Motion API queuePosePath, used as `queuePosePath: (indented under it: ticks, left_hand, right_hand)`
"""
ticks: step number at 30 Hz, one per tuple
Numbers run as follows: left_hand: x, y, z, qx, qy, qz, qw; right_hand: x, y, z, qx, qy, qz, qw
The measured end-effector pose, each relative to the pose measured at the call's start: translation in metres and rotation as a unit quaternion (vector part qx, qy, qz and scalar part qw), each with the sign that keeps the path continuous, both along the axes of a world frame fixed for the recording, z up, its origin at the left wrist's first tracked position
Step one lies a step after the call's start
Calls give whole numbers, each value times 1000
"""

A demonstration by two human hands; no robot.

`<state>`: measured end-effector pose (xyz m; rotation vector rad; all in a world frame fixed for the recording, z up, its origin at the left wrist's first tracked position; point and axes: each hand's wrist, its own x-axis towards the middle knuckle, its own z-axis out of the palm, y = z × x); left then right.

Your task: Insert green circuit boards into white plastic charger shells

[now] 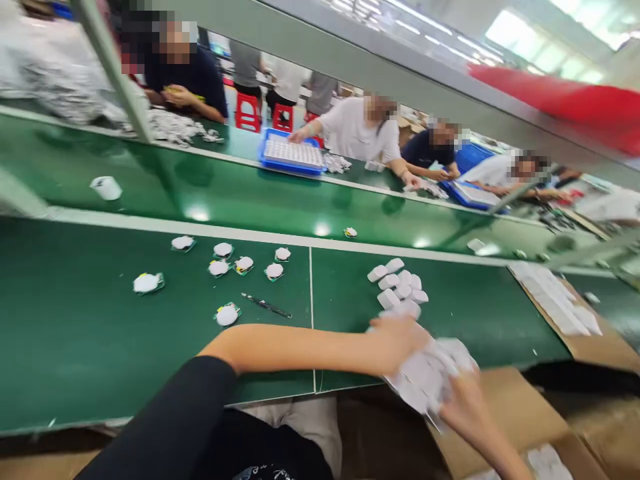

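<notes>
My left hand (pixel 403 343) reaches across to the right, its fingers closed on the far side of a bunch of white plastic casings (pixel 425 380). From below, my right hand (pixel 465 400) grips the near side of the same bunch; both hands are somewhat blurred. The bunch is over the front edge of the green bench (pixel 350 360). Just beyond my left hand lies a loose pile of white rounded casings (pixel 400 283). To the left are several green circuit boards topped with white discs (pixel 227 314), along with dark tweezers (pixel 266 305).
An open cardboard box (pixel 520 413) stands below the bench at right. White pieces (pixel 555 300) lie on cardboard at the bench's right end. Beyond runs a green conveyor belt (pixel 240 200) carrying a white roll (pixel 106 188). Co-workers sit opposite, near a blue tray (pixel 293 167).
</notes>
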<state>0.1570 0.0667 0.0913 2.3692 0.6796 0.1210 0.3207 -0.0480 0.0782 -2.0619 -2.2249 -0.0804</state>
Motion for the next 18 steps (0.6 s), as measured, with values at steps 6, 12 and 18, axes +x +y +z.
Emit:
queuePosePath:
  ticks: [6,12,18]
  left_hand:
    - [-36,71,-25,64,123,-48,989]
    - [-11,96,-30,85,125,-91,984]
    - [-4,125,-16,94,124,-93,983]
  right_hand:
    - [-13,72,-47,-66,69,-16,995]
    - [3,70,-35,-9,65,-119,991]
    - [21,-25,-6,88,75,-190,975]
